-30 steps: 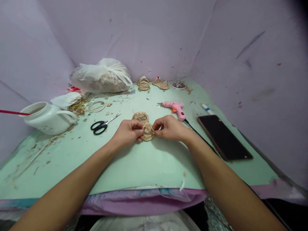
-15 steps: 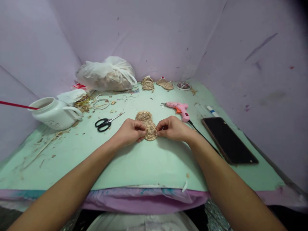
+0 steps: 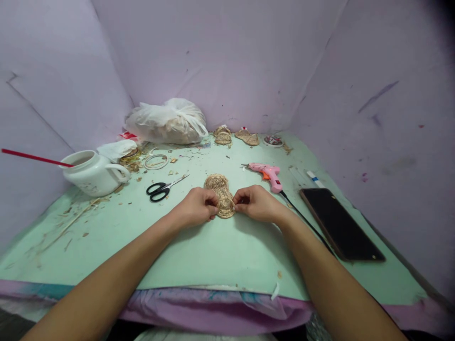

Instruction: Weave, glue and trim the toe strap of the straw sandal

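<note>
A small braided straw sole (image 3: pixel 217 184), shaped like a miniature slipper, lies on the pale green table (image 3: pixel 213 255). A strip of the same braid seems to cross its near end. My left hand (image 3: pixel 199 206) pinches the left edge of that near end between thumb and fingers. On the opposite side, my right hand (image 3: pixel 254 203) pinches the right edge in the same way. Left of my hands rest black-handled scissors (image 3: pixel 163 188). A pink glue gun (image 3: pixel 266 174) lies beyond my right hand, its black cord running toward me.
A white mug (image 3: pixel 94 175) with a red stick (image 3: pixel 35 157) stands at left. Behind are a stuffed plastic bag (image 3: pixel 168 123), two small straw slippers (image 3: pixel 222 135) (image 3: pixel 248 137) and a dish of small bits (image 3: pixel 273 140). A dark phone (image 3: pixel 341 225) lies at right. Straw scraps litter the left side.
The whole view has shifted, so everything sits slightly lower in the picture. Both hands keep their pinch on the straw sole, with little visible movement against it.
</note>
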A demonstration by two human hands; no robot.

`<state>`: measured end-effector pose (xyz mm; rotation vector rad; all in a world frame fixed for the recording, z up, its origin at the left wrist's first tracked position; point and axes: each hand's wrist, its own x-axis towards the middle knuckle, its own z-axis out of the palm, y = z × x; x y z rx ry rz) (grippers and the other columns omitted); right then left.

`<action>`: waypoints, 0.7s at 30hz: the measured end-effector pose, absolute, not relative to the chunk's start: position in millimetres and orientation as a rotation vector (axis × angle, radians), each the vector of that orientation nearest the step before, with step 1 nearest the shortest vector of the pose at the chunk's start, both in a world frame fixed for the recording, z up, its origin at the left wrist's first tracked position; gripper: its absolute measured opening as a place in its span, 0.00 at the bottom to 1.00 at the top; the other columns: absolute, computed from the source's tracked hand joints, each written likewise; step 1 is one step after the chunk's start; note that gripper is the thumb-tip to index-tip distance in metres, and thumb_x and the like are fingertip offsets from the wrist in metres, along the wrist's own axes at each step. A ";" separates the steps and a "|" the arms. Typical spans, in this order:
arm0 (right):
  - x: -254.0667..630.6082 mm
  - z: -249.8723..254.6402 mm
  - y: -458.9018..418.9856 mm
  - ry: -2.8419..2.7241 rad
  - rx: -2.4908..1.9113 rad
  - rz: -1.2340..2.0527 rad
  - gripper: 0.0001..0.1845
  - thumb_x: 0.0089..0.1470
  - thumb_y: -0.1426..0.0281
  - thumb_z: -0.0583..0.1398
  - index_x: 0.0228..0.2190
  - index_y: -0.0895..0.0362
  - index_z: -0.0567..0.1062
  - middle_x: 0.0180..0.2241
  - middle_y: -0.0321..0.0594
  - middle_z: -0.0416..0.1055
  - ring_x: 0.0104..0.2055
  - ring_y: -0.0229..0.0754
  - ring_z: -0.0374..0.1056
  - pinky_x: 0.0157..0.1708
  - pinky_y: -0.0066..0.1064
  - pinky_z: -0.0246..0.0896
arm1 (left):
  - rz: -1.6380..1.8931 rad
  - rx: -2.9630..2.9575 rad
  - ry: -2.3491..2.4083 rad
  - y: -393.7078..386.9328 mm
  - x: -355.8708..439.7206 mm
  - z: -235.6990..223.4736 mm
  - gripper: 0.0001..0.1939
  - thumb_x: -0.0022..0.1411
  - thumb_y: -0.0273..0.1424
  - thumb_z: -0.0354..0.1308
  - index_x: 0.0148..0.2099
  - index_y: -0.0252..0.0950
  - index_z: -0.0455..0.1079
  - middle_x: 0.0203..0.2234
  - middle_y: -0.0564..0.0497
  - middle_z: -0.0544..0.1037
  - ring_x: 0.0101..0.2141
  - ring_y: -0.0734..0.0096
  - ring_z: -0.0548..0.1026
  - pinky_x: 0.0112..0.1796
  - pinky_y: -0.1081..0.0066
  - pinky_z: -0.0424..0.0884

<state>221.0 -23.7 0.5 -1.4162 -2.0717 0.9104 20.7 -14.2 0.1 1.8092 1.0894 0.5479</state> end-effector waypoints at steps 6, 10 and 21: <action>219.4 -3.9 -23.1 -2.062 -1.426 0.892 0.05 0.41 0.74 0.58 0.23 0.58 0.75 0.20 0.34 0.70 0.23 0.35 0.63 0.23 0.25 0.55 | 0.552 1.851 1.087 -14.7 20.0 -0.9 0.04 0.45 0.25 0.53 0.23 0.34 0.68 0.14 0.56 0.68 0.18 0.74 0.67 0.21 0.75 0.61; 218.7 -2.8 -23.2 -2.062 -1.419 0.907 0.05 0.40 0.75 0.58 0.23 0.58 0.75 0.20 0.34 0.70 0.23 0.35 0.63 0.23 0.25 0.55 | 0.557 1.861 1.086 -14.3 20.1 -2.6 0.04 0.45 0.26 0.52 0.24 0.34 0.68 0.14 0.56 0.68 0.19 0.74 0.67 0.21 0.75 0.61; 218.1 -0.1 -24.8 -2.010 -1.374 0.976 0.04 0.40 0.74 0.58 0.22 0.59 0.74 0.19 0.33 0.69 0.22 0.35 0.61 0.21 0.24 0.55 | 0.563 1.853 1.072 -16.8 21.8 1.0 0.04 0.45 0.25 0.52 0.23 0.34 0.68 0.14 0.56 0.67 0.18 0.75 0.65 0.20 0.75 0.59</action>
